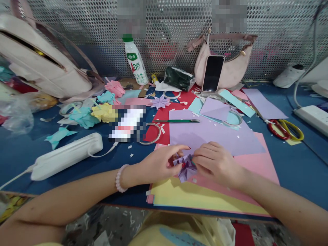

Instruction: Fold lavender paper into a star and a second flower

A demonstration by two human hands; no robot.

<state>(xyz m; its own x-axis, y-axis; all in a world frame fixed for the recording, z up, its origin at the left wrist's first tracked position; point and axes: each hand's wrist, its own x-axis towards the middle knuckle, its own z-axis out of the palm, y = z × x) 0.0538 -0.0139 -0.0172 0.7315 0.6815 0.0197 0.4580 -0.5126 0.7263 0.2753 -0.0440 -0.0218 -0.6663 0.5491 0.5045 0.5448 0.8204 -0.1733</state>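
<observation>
A folded purple paper flower [188, 172] is held between my two hands, above the pile of coloured paper. My left hand [159, 163] pinches its left side, thumb in front and fingers behind. The fingers of my right hand [217, 163] close on its right edge, and their tips are partly hidden. Under the hands lie a large lilac sheet [205, 133], a pink sheet [261, 164] and a yellow sheet [176, 196]. Just beyond, a green craft knife or slim pen-like tool [179, 121] rests across the lilac sheet.
Rolls of tape [156, 134] and finished paper flowers [104, 112] lie to the left, by a white power strip [68, 155]. Scissors [284, 130] are at the right. A phone [213, 73] leans on a pink handbag [235, 65]; a white bottle [135, 63] stands behind.
</observation>
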